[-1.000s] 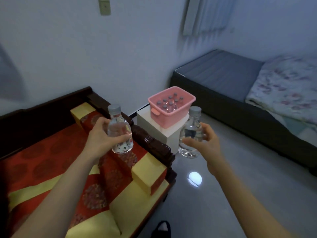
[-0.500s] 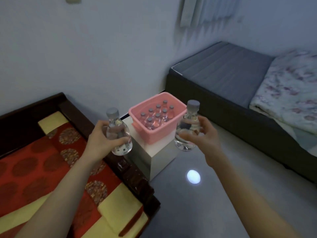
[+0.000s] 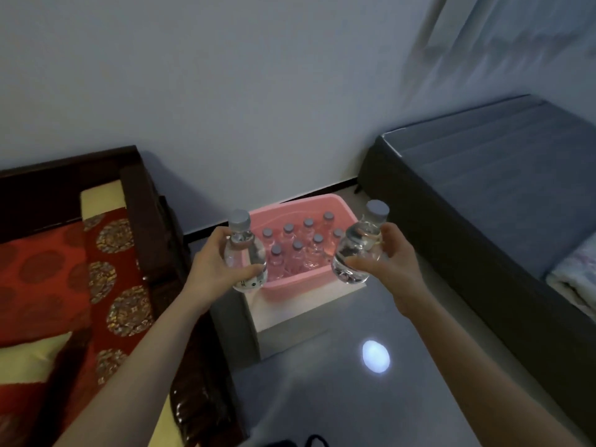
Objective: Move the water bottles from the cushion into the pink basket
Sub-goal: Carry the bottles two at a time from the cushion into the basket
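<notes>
Single head view, wide-angle, facing forward-down at the wall; pink basket on white stand close, centre.

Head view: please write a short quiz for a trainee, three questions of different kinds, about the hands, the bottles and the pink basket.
1. True or false: the left hand grips the left bottle, but the right hand is empty.
2. The pink basket stands on: A) the red cushion; B) a white box; C) the grey bed.
3. How many capped bottles stand inside the basket?
Key: 1. False: it grips the right bottle. 2. B. 3. Eight.
</notes>
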Action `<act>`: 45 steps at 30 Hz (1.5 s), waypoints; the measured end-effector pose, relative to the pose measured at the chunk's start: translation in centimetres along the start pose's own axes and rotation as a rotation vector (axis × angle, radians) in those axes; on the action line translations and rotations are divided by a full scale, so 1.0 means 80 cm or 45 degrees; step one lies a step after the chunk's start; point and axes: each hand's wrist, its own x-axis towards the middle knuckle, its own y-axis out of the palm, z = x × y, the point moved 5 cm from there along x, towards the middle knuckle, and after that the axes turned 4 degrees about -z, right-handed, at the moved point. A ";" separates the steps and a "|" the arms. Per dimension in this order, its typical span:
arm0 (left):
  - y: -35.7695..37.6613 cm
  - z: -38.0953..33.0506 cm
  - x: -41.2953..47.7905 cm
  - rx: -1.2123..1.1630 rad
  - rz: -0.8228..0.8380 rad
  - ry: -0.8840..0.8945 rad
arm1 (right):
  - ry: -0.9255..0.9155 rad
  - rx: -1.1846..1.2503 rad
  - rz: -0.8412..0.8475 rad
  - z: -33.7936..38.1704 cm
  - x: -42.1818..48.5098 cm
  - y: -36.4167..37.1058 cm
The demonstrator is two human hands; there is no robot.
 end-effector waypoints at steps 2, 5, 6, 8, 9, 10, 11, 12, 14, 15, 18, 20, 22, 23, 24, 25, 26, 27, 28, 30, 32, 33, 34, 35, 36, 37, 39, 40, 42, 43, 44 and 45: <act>0.016 -0.001 0.011 0.004 -0.006 -0.023 | 0.001 0.003 0.053 -0.008 0.032 -0.002; 0.036 0.002 0.031 0.001 -0.051 -0.064 | 0.023 0.008 0.125 -0.019 0.082 0.001; 0.043 0.006 0.040 -0.003 -0.072 -0.091 | 0.030 -0.002 0.153 -0.025 0.099 0.005; 0.056 0.014 0.058 -0.014 -0.098 -0.120 | 0.041 -0.027 0.173 -0.038 0.127 0.012; 0.063 0.019 0.069 -0.010 -0.093 -0.131 | 0.053 -0.037 0.168 -0.048 0.142 0.014; 0.072 0.023 0.081 -0.011 -0.080 -0.143 | 0.065 -0.044 0.158 -0.057 0.156 0.016; 0.078 0.026 0.090 -0.010 -0.070 -0.149 | 0.067 -0.052 0.149 -0.065 0.167 0.019; 0.085 0.030 0.101 -0.011 -0.068 -0.160 | 0.067 -0.063 0.146 -0.073 0.180 0.022; 0.099 0.037 0.116 -0.016 -0.057 -0.183 | 0.073 -0.076 0.143 -0.086 0.204 0.025; 0.108 0.040 0.123 -0.014 -0.046 -0.198 | 0.075 -0.081 0.148 -0.093 0.216 0.026; 0.133 0.056 0.140 -0.049 -0.043 -0.273 | 0.083 -0.124 0.194 -0.111 0.246 0.032; 0.148 0.067 0.150 -0.079 -0.024 -0.324 | 0.100 -0.172 0.222 -0.125 0.263 0.036; 0.164 0.077 0.159 -0.096 -0.021 -0.356 | 0.133 -0.222 0.261 -0.140 0.279 0.037; 0.173 0.083 0.162 -0.099 -0.031 -0.372 | 0.143 -0.247 0.293 -0.149 0.288 0.038; 0.180 0.086 0.163 -0.102 -0.038 -0.381 | 0.140 -0.275 0.320 -0.157 0.294 0.037; 0.187 0.091 0.163 -0.103 -0.045 -0.393 | 0.135 -0.305 0.352 -0.166 0.301 0.037; 0.196 0.098 0.164 -0.092 -0.055 -0.406 | 0.138 -0.336 0.391 -0.176 0.308 0.037; 0.204 0.104 0.165 -0.066 -0.056 -0.420 | 0.145 -0.363 0.427 -0.186 0.313 0.036; 0.212 0.109 0.164 -0.044 -0.053 -0.438 | 0.156 -0.391 0.464 -0.197 0.318 0.035; 0.224 0.116 0.162 -0.046 -0.063 -0.452 | 0.167 -0.445 0.535 -0.216 0.326 0.035; 0.237 0.124 0.159 -0.030 -0.102 -0.494 | 0.171 -0.500 0.626 -0.237 0.335 0.036; 0.240 0.123 0.158 -0.022 -0.107 -0.506 | 0.155 -0.530 0.661 -0.243 0.336 0.037; 0.244 0.124 0.157 -0.014 -0.112 -0.519 | 0.125 -0.570 0.705 -0.249 0.338 0.039; 0.248 0.127 0.158 0.001 -0.114 -0.525 | 0.077 -0.633 0.753 -0.253 0.339 0.042; 0.252 0.129 0.159 0.015 -0.112 -0.526 | 0.027 -0.699 0.804 -0.255 0.339 0.045; 0.257 0.133 0.159 0.026 -0.109 -0.531 | -0.013 -0.755 0.856 -0.258 0.340 0.048; 0.263 0.136 0.161 0.036 -0.114 -0.556 | -0.078 -0.829 0.927 -0.266 0.342 0.053; 0.264 0.138 0.163 0.070 -0.121 -0.556 | -0.107 -0.877 0.947 -0.269 0.343 0.055; 0.264 0.140 0.168 0.185 -0.135 -0.510 | -0.161 -1.018 0.983 -0.274 0.345 0.062; 0.264 0.142 0.170 0.216 -0.130 -0.499 | -0.184 -1.085 1.012 -0.277 0.347 0.066; 0.265 0.144 0.171 0.234 -0.113 -0.504 | -0.203 -1.139 1.045 -0.280 0.347 0.071; 0.267 0.145 0.171 0.263 -0.083 -0.508 | -0.216 -1.176 1.080 -0.283 0.346 0.075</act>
